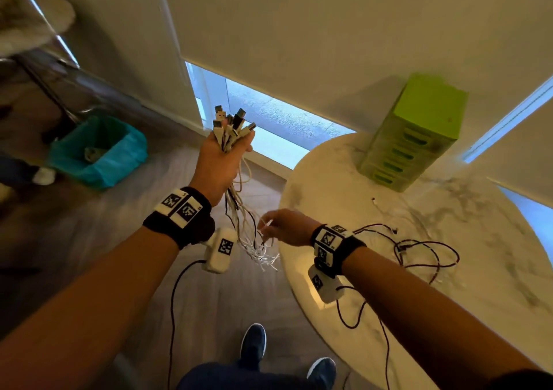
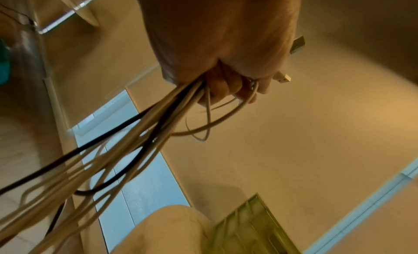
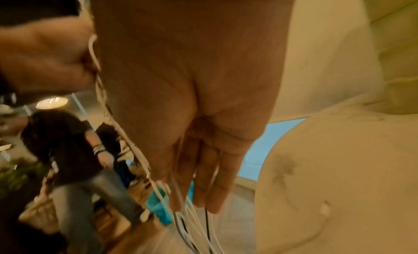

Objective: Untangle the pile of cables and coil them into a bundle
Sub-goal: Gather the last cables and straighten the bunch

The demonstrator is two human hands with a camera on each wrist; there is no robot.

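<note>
My left hand (image 1: 221, 162) is raised off the table's left edge and grips a bunch of white and black cables (image 1: 241, 213) just below their USB plugs (image 1: 232, 126), which stick up out of the fist. The wrist view shows the left hand (image 2: 221, 49) wrapped round the cables (image 2: 126, 141). The strands hang down to loose ends near the table rim. My right hand (image 1: 281, 225) is lower, its fingers among the hanging strands. In the right wrist view the right hand (image 3: 192, 97) has straight fingers with thin cables (image 3: 192, 218) running between them.
A dark cable (image 1: 419, 249) lies looped on the round marble table (image 1: 463, 315). A green drawer unit (image 1: 413, 132) stands at the table's back. A teal-lined bin (image 1: 98, 150) sits on the floor at left. Another person (image 3: 74, 150) stands further off.
</note>
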